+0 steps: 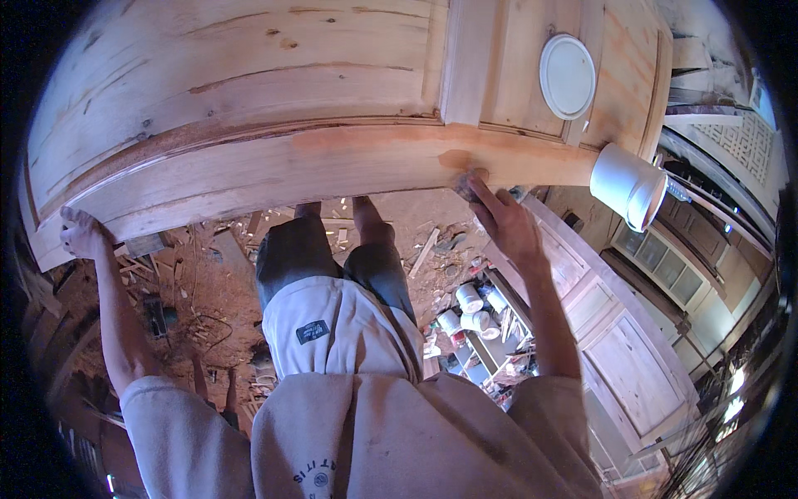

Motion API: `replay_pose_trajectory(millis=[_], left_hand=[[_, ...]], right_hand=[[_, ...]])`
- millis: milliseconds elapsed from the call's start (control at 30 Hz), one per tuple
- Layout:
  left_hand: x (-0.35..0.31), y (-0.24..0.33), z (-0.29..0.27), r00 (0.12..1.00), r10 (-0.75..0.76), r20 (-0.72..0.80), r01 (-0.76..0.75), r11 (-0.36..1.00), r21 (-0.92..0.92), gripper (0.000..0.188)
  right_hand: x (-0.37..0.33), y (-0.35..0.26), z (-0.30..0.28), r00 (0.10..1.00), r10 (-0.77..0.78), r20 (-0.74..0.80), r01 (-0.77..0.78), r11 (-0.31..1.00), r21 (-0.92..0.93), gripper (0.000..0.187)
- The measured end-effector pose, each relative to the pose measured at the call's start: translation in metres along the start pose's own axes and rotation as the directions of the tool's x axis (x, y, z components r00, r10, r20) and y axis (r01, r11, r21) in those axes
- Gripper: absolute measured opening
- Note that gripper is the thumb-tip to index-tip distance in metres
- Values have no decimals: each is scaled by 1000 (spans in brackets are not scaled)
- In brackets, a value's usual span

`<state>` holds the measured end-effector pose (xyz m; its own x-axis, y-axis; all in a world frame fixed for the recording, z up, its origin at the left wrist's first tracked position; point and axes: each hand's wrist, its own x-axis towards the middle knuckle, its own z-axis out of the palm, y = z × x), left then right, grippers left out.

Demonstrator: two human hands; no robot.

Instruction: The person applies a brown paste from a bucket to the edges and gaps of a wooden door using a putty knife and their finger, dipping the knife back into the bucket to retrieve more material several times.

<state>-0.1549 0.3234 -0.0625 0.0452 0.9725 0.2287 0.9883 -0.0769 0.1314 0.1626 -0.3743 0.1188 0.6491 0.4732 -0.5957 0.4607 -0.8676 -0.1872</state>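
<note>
A large panelled wooden door (249, 170) lies across in front of me, its near rail pale on the left and more orange toward the right. My left hand (85, 234) grips its near left corner, the fingers closed over the edge. On the rail to the right, my right hand (507, 220) presses a small, dark pad-like wad (470, 181); whether it is cloth or sponge is unclear. A wet orange-brown patch (455, 158) shines just beyond the wad. Farther right, a white bucket (625, 185) sits tilted in view by the door's near edge.
A round white lid (568, 76) rests on the door. Below, wood scraps litter the brown floor (424, 216). Several white tubs (470, 299) stand near my right forearm. Another panelled door (623, 366) leans at the right, with a glazed wooden frame (665, 259) beyond it.
</note>
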Motion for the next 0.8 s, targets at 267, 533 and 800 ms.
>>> replay_pose_trajectory(millis=[267, 533, 800], left_hand=[[-13, 3, -6, 1000, -12, -18, 12, 1000, -12, 80], [-26, 27, -17, 999, 33, -39, -34, 999, -33, 85], [-8, -10, 2, 995, 95, 6, -94, 995, -32, 87]], right_hand=[[-2, 58, -37, 966, 139, 220, -135, 990, -33, 45], [-6, 5, 63, 905, 94, -415, -9, 979, 202, 47], [-51, 34, 31, 991, 72, -115, -59, 992, 108, 58]])
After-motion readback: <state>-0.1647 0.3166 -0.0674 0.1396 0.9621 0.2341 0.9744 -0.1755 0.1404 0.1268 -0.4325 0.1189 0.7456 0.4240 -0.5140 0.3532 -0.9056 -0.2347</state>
